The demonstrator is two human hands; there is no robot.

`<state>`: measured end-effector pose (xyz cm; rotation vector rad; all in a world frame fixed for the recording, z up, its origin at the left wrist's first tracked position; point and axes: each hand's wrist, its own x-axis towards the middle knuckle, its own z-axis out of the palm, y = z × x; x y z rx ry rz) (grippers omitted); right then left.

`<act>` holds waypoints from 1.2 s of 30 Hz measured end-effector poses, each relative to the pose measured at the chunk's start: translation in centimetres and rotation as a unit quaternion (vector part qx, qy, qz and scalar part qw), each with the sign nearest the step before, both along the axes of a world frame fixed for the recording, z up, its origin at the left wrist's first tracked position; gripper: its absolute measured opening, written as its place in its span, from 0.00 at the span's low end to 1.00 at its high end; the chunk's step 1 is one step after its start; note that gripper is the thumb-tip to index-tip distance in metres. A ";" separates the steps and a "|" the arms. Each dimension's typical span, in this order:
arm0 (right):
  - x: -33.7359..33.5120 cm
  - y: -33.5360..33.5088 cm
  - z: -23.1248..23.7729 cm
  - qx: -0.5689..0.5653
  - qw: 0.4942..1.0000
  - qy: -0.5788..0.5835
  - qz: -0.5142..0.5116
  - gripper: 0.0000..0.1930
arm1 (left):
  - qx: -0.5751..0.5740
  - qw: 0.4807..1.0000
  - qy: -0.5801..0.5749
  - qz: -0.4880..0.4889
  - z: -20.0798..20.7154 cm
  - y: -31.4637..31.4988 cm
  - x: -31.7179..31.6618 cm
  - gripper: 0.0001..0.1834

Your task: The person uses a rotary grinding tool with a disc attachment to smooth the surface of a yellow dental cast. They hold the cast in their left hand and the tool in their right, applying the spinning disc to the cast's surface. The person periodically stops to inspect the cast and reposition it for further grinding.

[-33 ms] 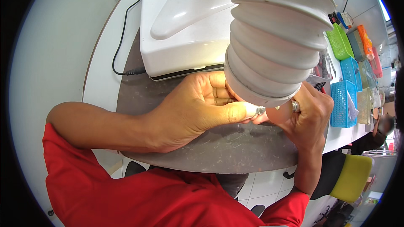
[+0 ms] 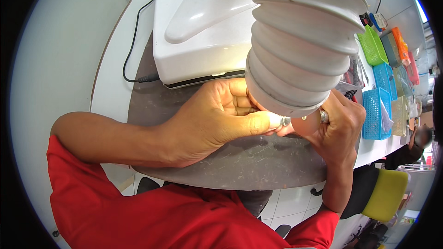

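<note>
My left hand reaches in from the left, thumb and fingers pinched together. At the thumb's tip sits a small silvery metal piece, too small to name. Close by on the right, my right hand is closed, its fingers curled; a silvery band shows at them, either a ring or part of a tool. What this hand grips is hidden. A white corrugated hose hangs over both hands, and its round mouth covers several fingertips. Bright light falls on the left thumb.
Behind the left hand stands a white machine housing with a black cable. The dark grey worktop has a curved front edge. Right of it are blue baskets, a green basket and a yellow-green chair. Another person is farther right.
</note>
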<state>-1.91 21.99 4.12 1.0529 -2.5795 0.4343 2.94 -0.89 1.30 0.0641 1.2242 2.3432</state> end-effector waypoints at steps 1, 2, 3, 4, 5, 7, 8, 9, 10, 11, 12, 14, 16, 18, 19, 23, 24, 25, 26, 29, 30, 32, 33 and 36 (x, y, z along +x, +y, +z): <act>0.0 0.0 0.0 0.001 1.000 0.000 0.000 0.19 | 0.000 1.000 0.005 -0.002 -0.1 0.0 0.0 0.21; 0.0 0.1 0.0 0.004 1.000 0.002 -0.003 0.19 | 0.001 1.000 0.010 -0.005 -0.2 0.0 0.0 0.21; 0.0 0.1 0.0 0.005 1.000 0.002 -0.003 0.19 | 0.001 1.000 0.015 -0.007 -0.3 0.0 -0.1 0.21; 0.0 0.1 0.0 0.006 1.000 0.003 -0.003 0.19 | 0.005 1.000 0.028 -0.004 -0.4 0.0 0.0 0.17; 0.0 0.0 0.0 0.006 1.000 0.003 -0.001 0.19 | 0.009 0.999 0.041 -0.001 -0.5 0.1 0.1 0.14; 0.0 0.0 0.1 0.008 1.000 -0.001 0.000 0.18 | 0.011 0.999 0.053 0.002 -0.4 0.2 0.1 0.12; 0.0 0.1 0.1 0.011 1.000 -0.004 -0.002 0.18 | 0.010 0.999 0.053 0.002 -0.3 0.1 0.1 0.12; 0.0 0.1 0.1 0.012 1.000 -0.004 -0.004 0.18 | 0.008 0.999 0.053 0.002 -0.3 0.1 0.1 0.12; 0.0 0.1 0.1 0.013 1.000 -0.005 -0.006 0.18 | 0.011 0.998 0.055 0.000 -0.4 0.1 0.1 0.12; 0.0 0.1 0.0 0.012 1.000 -0.002 -0.007 0.18 | 0.014 0.998 0.058 -0.002 -0.5 0.1 0.1 0.12; 0.0 0.1 0.0 0.011 1.000 -0.001 -0.006 0.18 | 0.017 0.998 0.061 -0.005 -0.6 0.1 0.1 0.12; 0.0 0.2 0.0 0.009 1.000 0.000 -0.003 0.18 | 0.015 0.998 0.061 -0.006 -0.3 0.0 0.1 0.12; 0.0 0.1 0.0 0.010 1.000 -0.003 -0.002 0.17 | 0.013 0.998 0.058 -0.004 -0.3 0.0 0.1 0.12; -0.1 0.0 -0.2 0.004 1.000 0.006 0.003 0.19 | 0.013 0.999 0.052 0.000 -0.4 0.1 0.2 0.12; -0.2 0.0 -0.2 -0.002 1.000 0.018 0.006 0.22 | 0.014 0.998 0.053 -0.002 -0.4 0.1 0.1 0.12; -0.6 0.0 -1.0 -0.032 0.997 0.067 0.020 0.35 | 0.012 0.998 0.056 -0.006 -0.3 0.1 0.1 0.12; -0.6 0.0 -1.0 -0.032 0.997 0.067 0.020 0.35 | 0.011 0.998 0.055 -0.006 -0.3 0.1 0.1 0.12; -0.6 -0.1 -1.0 -0.032 0.997 0.067 0.019 0.35 | 0.012 0.998 0.055 -0.006 -0.3 0.1 0.1 0.12; -0.6 -0.2 -1.0 -0.033 0.997 0.069 0.022 0.35 | 0.014 0.998 0.054 -0.006 -0.4 0.1 0.1 0.12; -0.2 -0.1 -0.3 -0.006 1.000 0.021 0.016 0.22 | 0.016 0.999 0.050 0.002 -0.4 0.2 0.2 0.12; -0.1 0.0 -0.2 0.000 1.000 0.011 0.012 0.20 | 0.016 0.999 0.048 0.005 -0.3 0.2 0.2 0.12; 0.0 0.1 -0.1 0.007 1.000 0.004 0.002 0.17 | 0.006 1.000 0.018 0.001 -0.1 0.2 0.0 0.18; 0.0 0.1 -0.1 0.006 1.000 0.004 0.002 0.17 | 0.001 1.000 0.003 -0.002 0.0 0.1 -0.1 0.22; -0.2 -0.1 -0.3 -0.008 1.000 0.009 0.014 0.18 | -0.006 1.000 -0.008 0.007 0.2 0.1 0.0 0.22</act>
